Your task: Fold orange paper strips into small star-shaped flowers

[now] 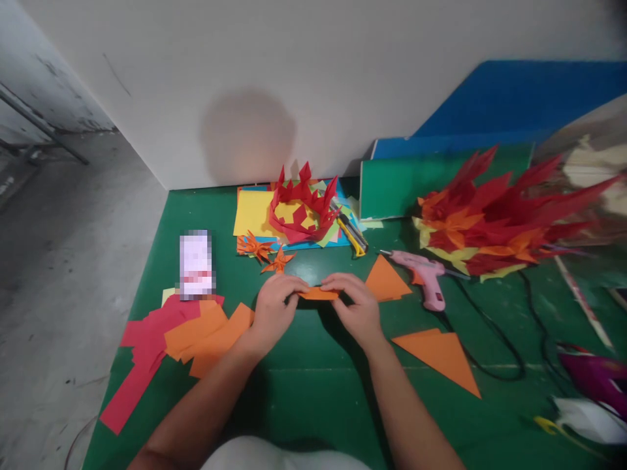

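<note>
A small folded strip of orange paper [319,294] spans the gap between my two hands above the green table [313,391]. My left hand [278,305] pinches its left end, thumb and fingers closed on it. At the other end my right hand [356,307] grips it the same way. Just beyond my left hand lie orange folded paper flowers [279,261]. Close to my right hand is a folded orange paper triangle [386,281], and a larger folded orange piece [443,356] lies nearer the front.
Red and orange paper strips [206,336] and a phone [196,264] lie at left. Behind my hands stand a red paper crown [298,228] on coloured sheets and a utility knife [351,234]. A pink glue gun [428,277] and a large red paper piece [494,215] occupy the right.
</note>
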`<state>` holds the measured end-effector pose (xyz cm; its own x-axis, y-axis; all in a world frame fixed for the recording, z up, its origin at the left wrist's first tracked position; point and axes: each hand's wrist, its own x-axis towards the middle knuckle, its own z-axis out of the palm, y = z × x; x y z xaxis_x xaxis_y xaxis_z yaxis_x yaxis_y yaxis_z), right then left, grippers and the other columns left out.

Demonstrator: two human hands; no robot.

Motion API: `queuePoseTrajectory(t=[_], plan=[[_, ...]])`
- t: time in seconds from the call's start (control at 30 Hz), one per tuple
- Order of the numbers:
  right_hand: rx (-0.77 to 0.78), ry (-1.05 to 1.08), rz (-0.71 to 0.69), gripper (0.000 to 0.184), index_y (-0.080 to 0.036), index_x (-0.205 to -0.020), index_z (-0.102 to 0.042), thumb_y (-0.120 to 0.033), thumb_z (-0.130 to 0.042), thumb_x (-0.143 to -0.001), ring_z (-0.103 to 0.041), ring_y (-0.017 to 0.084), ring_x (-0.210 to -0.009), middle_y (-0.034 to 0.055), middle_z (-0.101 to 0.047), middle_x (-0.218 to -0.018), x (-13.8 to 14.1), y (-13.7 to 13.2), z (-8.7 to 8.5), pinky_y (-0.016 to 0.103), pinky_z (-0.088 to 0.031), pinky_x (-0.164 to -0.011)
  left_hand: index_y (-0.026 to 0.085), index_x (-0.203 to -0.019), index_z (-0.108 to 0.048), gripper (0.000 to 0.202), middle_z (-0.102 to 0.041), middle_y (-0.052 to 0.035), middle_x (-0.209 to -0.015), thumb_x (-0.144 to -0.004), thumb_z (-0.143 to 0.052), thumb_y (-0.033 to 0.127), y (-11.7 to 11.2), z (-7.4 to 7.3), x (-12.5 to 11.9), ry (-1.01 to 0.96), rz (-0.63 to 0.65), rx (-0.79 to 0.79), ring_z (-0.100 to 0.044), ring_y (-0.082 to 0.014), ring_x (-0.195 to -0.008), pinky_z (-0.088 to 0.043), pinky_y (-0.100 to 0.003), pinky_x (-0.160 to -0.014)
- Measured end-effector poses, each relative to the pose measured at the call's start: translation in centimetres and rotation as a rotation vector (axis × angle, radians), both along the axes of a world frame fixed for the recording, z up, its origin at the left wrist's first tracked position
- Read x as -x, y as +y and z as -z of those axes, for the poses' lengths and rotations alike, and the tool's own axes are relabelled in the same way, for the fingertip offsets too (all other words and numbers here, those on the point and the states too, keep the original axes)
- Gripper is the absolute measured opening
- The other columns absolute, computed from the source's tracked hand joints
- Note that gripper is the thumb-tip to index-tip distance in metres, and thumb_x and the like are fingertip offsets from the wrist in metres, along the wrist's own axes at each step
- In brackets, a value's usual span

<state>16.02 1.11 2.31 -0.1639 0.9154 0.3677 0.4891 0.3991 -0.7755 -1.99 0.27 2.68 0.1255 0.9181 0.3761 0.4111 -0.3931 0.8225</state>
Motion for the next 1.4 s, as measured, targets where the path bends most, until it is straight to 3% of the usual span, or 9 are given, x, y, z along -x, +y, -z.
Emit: queuePoseTrajectory(t=[0.2, 0.33, 0.47, 0.53, 0.77, 0.93, 1.13, 1.23, 1.4], plan=[[-0.13, -0.379, -0.266, 0.028, -0.021, -0.086, -0.068, -0.008, -0.043, -0.085, -0.061, 0.019, -0.085, 0.0062, -0.07, -0.09, -0.4, -0.2, 0.4, 0.034, -0.048, -0.074, 0.016, -0.083, -0.065, 0.028, -0.065, -0.0069, -0.085, -0.088, -0.04, 0.006, -0.7, -0.4, 2.0, 0.583, 0.295, -0.081, -0.059, -0.0173, -0.079, -0.049, -0.031, -0.074], [-0.162, -0.526, -0.362, 0.032, -0.021, -0.101, -0.068, -0.01, -0.041, -0.09, -0.062, 0.019, -0.095, 0.0065, -0.071, -0.103, -0.9, -1.6, 0.7, 0.035, -0.047, -0.081, 0.013, -0.093, -0.064, 0.026, -0.067, -0.0104, -0.094, -0.093, -0.038, 0.013, -1.6, 0.0, 3.3, 0.763, 0.446, -0.122, -0.06, -0.0199, -0.088, -0.051, -0.035, -0.08], [-0.234, -0.661, -0.314, 0.042, -0.023, -0.122, -0.059, -0.006, -0.036, -0.091, -0.054, 0.02, -0.119, 0.0041, -0.064, -0.125, -0.9, -3.9, 0.5, 0.043, -0.034, -0.1, 0.012, -0.117, -0.058, 0.036, -0.065, -0.0129, -0.115, -0.093, -0.032, 0.01, -3.6, 0.9, 3.5, 0.887, 0.351, -0.109, -0.059, -0.0218, -0.106, -0.046, -0.038, -0.095], [-0.187, -0.729, -0.25, 0.039, -0.023, -0.129, -0.053, -0.015, -0.04, -0.093, -0.049, 0.021, -0.124, 0.0037, -0.059, -0.131, -0.4, -5.0, 0.3, 0.046, -0.027, -0.105, 0.009, -0.124, -0.054, 0.042, -0.061, -0.0141, -0.124, -0.09, -0.029, 0.006, -4.8, 1.6, 3.0, 0.955, 0.333, -0.098, -0.056, -0.0221, -0.115, -0.043, -0.036, -0.099], [-0.117, -0.786, -0.055, 0.039, -0.024, -0.132, -0.049, -0.024, -0.039, -0.095, -0.047, 0.025, -0.126, 0.0048, -0.055, -0.135, 0.3, -6.9, 0.0, 0.052, -0.009, -0.11, -0.004, -0.132, -0.045, 0.055, -0.044, -0.0199, -0.142, -0.079, -0.027, -0.001, -6.9, 2.5, 2.4, 1.098, 0.257, -0.161, -0.046, -0.0256, -0.129, -0.038, -0.036, -0.106], [-0.079, -0.785, 0.094, 0.035, -0.026, -0.124, -0.057, -0.025, -0.038, -0.095, -0.045, 0.028, -0.127, 0.0021, -0.058, -0.132, -0.9, -6.7, -0.2, 0.054, -0.01, -0.108, 0.004, -0.137, -0.041, 0.057, -0.039, -0.0174, -0.146, -0.081, -0.03, 0.002, -6.9, 2.5, 3.1, 1.065, 0.3, -0.136, -0.039, -0.026, -0.134, -0.037, -0.039, -0.107], [-0.072, -0.69, 0.185, 0.03, -0.025, -0.111, -0.064, -0.027, -0.038, -0.095, -0.05, 0.024, -0.122, 0.0047, -0.065, -0.123, -1.1, -6.1, -0.5, 0.049, -0.019, -0.105, 0.009, -0.132, -0.047, 0.049, -0.046, -0.0144, -0.142, -0.085, -0.033, 0.008, -6.7, 2.7, 2.6, 0.987, 0.291, -0.073, -0.045, -0.0263, -0.13, -0.035, -0.041, -0.107], [-0.107, -0.657, 0.098, 0.034, -0.021, -0.123, -0.057, -0.025, -0.038, -0.095, -0.049, 0.022, -0.125, 0.0067, -0.062, -0.126, -0.3, -5.7, -0.7, 0.044, -0.024, -0.105, 0.008, -0.127, -0.051, 0.045, -0.051, -0.0149, -0.137, -0.086, -0.034, 0.009, -6.7, 2.6, 2.0, 0.959, 0.248, -0.072, -0.048, -0.0264, -0.127, -0.035, -0.042, -0.106], [-0.088, -0.759, -0.271, 0.049, -0.012, -0.14, -0.038, -0.032, -0.038, -0.095, -0.034, 0.022, -0.137, 0.0103, -0.041, -0.146, 1.9, -5.2, 0.5, 0.041, -0.025, -0.11, 0.01, -0.12, -0.056, 0.037, -0.058, -0.0137, -0.13, -0.09, -0.035, 0.013, -6.9, 2.5, 1.6, 0.942, 0.152, -0.104, -0.054, -0.0243, -0.12, -0.037, -0.04, -0.104]])
